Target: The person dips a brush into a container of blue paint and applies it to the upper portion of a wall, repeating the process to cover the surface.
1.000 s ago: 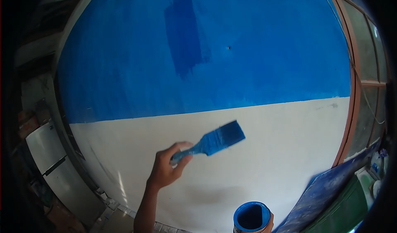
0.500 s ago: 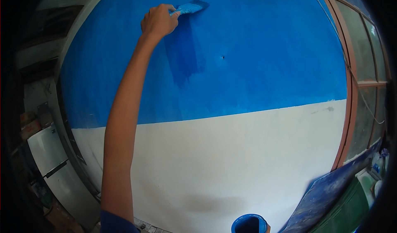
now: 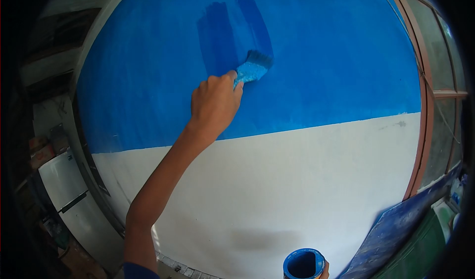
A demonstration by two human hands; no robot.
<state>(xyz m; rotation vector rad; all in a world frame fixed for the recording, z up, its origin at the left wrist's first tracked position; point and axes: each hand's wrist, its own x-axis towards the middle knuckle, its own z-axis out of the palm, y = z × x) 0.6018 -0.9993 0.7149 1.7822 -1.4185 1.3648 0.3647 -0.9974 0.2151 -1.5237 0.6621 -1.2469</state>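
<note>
Two darker strokes (image 3: 215, 36) stand side by side on the blue upper part of the wall (image 3: 341, 56) before you, and your brush (image 3: 251, 72) is at the lower end of the one on the right, its bristles against the blue. Your left grip (image 3: 216, 101) pinches the brush's handle between thumb and fingers, knuckles towards you. Low in your view, your right grip (image 3: 325, 270), mostly hidden, wraps its fingers around the side of a blue-rimmed can (image 3: 286, 265), well below the brush, before the white lower wall (image 3: 297, 180).
</note>
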